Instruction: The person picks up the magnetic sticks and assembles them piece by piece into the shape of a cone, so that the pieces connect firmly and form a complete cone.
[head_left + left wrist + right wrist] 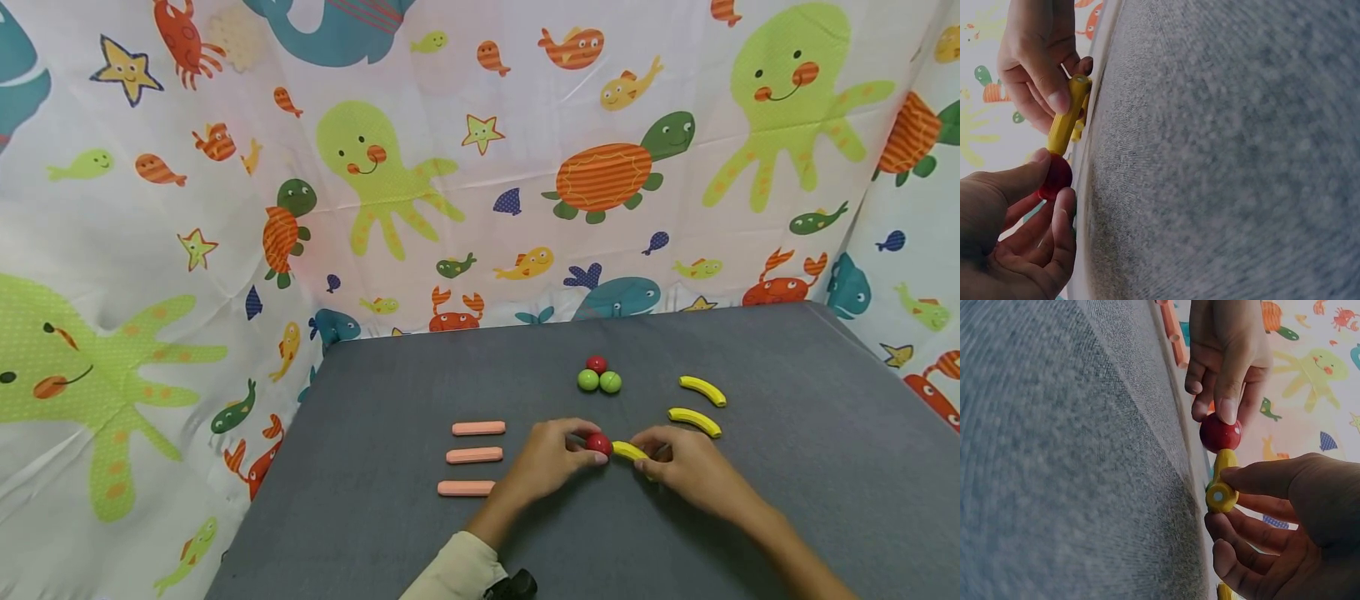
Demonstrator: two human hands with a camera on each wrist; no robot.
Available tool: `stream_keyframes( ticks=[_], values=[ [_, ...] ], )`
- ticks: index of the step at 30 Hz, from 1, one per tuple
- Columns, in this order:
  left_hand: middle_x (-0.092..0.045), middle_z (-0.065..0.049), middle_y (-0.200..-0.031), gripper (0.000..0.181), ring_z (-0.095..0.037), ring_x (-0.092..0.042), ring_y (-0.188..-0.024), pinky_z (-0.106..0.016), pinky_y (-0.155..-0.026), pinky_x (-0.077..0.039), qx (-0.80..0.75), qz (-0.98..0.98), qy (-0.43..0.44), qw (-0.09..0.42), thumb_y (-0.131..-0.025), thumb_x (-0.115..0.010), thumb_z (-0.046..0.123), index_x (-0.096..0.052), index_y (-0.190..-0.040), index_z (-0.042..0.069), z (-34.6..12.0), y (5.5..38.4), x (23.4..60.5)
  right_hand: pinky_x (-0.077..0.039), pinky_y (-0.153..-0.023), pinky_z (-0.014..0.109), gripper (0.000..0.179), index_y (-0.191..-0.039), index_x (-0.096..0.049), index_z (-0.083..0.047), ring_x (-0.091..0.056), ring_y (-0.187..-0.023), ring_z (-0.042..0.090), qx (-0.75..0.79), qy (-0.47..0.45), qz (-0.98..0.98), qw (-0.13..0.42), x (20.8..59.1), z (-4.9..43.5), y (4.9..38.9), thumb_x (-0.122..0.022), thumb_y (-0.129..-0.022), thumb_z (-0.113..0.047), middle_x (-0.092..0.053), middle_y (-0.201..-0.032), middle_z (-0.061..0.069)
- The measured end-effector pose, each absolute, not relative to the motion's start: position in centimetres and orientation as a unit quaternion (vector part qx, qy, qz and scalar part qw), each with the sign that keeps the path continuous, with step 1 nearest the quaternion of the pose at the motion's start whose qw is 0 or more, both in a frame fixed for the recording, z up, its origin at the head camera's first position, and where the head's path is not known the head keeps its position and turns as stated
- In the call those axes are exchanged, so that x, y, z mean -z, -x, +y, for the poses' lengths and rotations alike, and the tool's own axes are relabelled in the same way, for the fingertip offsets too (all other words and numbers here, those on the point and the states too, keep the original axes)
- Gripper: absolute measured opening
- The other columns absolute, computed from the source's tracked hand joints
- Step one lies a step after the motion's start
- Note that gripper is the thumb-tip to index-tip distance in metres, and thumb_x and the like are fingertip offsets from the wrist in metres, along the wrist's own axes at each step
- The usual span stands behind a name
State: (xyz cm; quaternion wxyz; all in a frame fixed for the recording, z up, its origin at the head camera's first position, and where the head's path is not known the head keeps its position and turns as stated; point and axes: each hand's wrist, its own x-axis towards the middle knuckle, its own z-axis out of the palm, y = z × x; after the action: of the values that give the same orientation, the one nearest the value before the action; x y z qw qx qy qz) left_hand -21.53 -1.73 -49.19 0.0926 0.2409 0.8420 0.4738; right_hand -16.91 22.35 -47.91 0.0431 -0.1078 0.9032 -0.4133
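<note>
My left hand (pixel 551 457) pinches a red ball (pixel 598 444) between thumb and fingers. A yellow, curved toy banana (pixel 628 451) is pinched by my right hand (pixel 686 462). One end of the banana meets the ball, as the left wrist view shows with the banana (pixel 1062 128) right against the ball (pixel 1056 177). In the right wrist view a pale round dot marks the banana's near end (pixel 1218 496), and the red ball (pixel 1220 432) sits at its far end. Both things are held over the grey tabletop.
Several pink sticks, such as the middle one (pixel 474 456), lie in a column on the left. Behind the hands, a red ball (pixel 597 364) touches two green balls (pixel 588 380). Two more bananas (pixel 702 390) lie right. A printed sea-animal curtain (pixel 480 233) borders the grey table (pixel 360 500).
</note>
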Motion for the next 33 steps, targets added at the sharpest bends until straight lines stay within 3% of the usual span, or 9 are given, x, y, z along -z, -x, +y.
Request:
stream_keyframes(
  ticks=[15,25,33],
  values=[
    [-0.067,0.002,-0.104,0.034,0.002,-0.062,-0.086,-0.017,-0.076,-0.052,-0.428,0.859,-0.270,0.071,-0.093,-0.085,0.024,-0.079,-0.125,0.014,-1.85,21.47,49.20,-0.049,-0.061,0.026,0.020,-0.110,-0.076,-0.008,-0.061,-0.076,0.011,0.384,0.108,0.915,0.049,48.00,22.12,16.91,-0.082,-0.093,-0.016,-0.069,-0.086,-0.004],
    [-0.071,0.000,-0.110,0.036,0.005,-0.064,-0.086,-0.015,-0.076,-0.053,-0.433,0.857,-0.270,0.079,-0.093,-0.085,0.020,-0.078,-0.127,0.011,-1.71,21.37,49.66,-0.046,-0.060,0.025,0.012,-0.100,-0.076,-0.011,-0.056,-0.070,0.009,0.375,0.109,0.919,0.061,48.05,21.89,16.81,-0.082,-0.092,-0.017,-0.065,-0.078,-0.006],
    [-0.069,-0.003,-0.112,0.037,0.003,-0.069,-0.090,-0.016,-0.077,-0.054,-0.469,0.842,-0.253,0.089,-0.094,-0.084,0.017,-0.076,-0.128,0.008,-2.14,20.82,49.56,-0.044,-0.061,0.027,0.016,-0.105,-0.077,-0.010,-0.055,-0.072,0.012,0.349,0.118,0.927,0.066,47.71,21.79,17.22,-0.082,-0.093,-0.019,-0.062,-0.080,-0.005]
  ],
)
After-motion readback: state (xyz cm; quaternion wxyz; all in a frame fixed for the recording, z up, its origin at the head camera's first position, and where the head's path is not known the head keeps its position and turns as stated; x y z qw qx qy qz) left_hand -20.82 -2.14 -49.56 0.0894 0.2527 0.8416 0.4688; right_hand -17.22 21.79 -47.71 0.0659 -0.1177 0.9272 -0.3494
